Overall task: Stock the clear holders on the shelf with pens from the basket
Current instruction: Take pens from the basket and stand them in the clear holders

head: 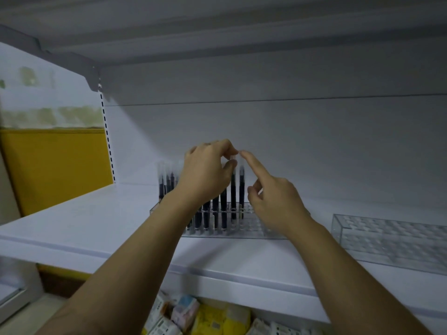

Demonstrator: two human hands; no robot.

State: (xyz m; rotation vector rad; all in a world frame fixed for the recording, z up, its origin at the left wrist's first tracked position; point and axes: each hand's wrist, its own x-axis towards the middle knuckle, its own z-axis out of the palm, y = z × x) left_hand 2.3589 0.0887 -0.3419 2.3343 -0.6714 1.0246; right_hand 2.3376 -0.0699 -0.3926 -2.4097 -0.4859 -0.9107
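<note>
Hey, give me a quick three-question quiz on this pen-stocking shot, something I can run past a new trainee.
1. True or false: the clear holder on the right has no pens in it.
2. Multiple choice: the left hand is A) flat and idle, B) pinching the top of a pen, C) out of view.
3. Fill in the blank: the right hand has its ___ finger stretched out straight.

Key: 1 true; 2 B; 3 index.
</note>
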